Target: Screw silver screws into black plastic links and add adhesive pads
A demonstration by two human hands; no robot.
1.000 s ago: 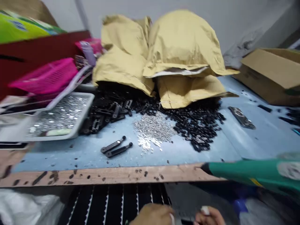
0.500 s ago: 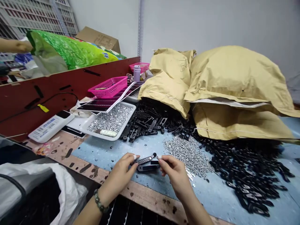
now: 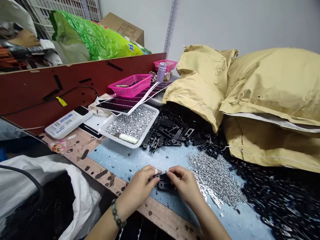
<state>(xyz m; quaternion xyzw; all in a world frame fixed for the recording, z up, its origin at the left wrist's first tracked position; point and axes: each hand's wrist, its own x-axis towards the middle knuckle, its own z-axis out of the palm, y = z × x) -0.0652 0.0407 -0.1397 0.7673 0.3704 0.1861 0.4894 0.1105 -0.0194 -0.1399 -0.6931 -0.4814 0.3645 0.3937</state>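
My left hand (image 3: 141, 186) and my right hand (image 3: 186, 186) meet low on the blue work mat (image 3: 112, 156). Both grip a black link-shaped part (image 3: 163, 182) between their fingertips, and the fingers hide most of it. A taped fingertip shows on my left hand, and a green bead bracelet circles that wrist. Just right of my right hand lies a spread of small silver pins and rings (image 3: 215, 180). Farther back, a heap of black parts (image 3: 172, 133) spills from under tan sacks (image 3: 272, 93).
A white tray of silver pieces (image 3: 117, 140) and a pink basket (image 3: 130, 86) stand behind my hands, before a dark red board (image 3: 50, 96). A wooden bench edge (image 3: 160, 213) runs below the mat, with a white sack (image 3: 32, 186) to the lower left.
My hands have come closer together, and the black pieces once visible between them are now pressed together in my fingers. Compared with a second ago, the view has swung right and down onto them.
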